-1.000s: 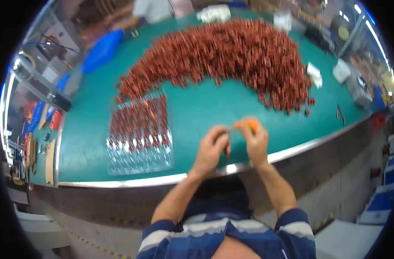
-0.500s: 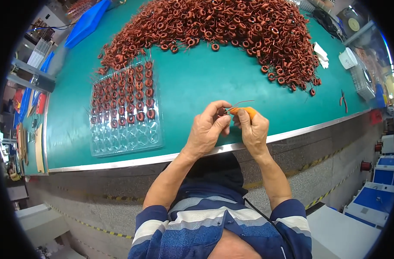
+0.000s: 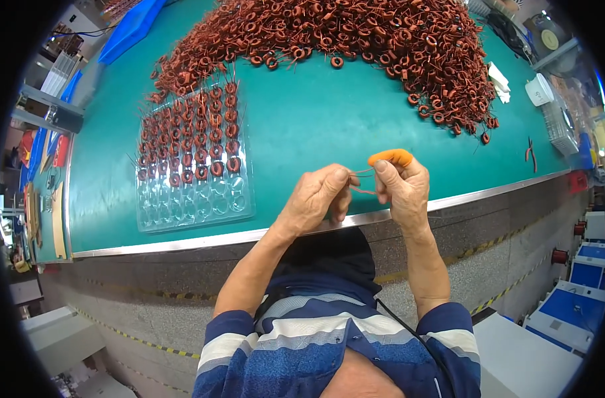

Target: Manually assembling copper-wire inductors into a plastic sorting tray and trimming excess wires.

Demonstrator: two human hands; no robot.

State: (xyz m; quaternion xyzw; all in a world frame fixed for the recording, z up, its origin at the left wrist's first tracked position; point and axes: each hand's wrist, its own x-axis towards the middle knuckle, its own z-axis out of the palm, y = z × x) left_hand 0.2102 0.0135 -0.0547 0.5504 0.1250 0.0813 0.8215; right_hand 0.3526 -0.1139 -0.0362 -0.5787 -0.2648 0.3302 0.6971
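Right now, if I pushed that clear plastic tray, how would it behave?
The clear tray looks thin and light, so it would probably slide easily on the smooth green mat. Being flimsy, it may flex. The copper coils sit in pockets, so they should stay put.

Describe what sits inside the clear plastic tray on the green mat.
The clear tray holds copper-wound ring coils in its upper rows; the nearest rows of pockets show empty. Whether anything lies beneath the tray cannot be seen.
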